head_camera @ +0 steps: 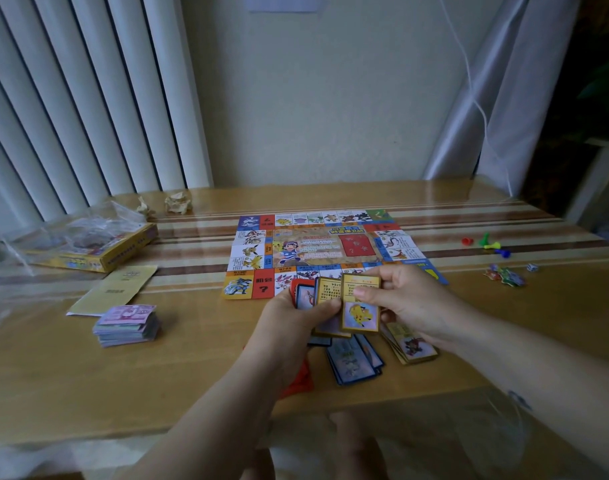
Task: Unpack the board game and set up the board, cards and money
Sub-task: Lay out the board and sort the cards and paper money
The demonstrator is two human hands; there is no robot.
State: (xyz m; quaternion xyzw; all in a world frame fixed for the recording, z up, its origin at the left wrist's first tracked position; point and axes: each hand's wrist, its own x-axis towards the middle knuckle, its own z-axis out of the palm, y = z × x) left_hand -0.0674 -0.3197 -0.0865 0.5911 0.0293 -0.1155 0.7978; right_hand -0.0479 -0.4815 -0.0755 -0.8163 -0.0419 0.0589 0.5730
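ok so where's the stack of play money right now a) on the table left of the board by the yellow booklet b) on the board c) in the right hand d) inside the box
a: the stack of play money lies on the table left of the board, just in front of the yellow booklet; the right hand pinches a yellow card and the left hand holds a fan of cards.

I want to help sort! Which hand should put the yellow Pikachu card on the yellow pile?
Probably the right hand: it pinches the yellow Pikachu card, and the yellow pile lies just below it. The left hand is busy holding the other cards.
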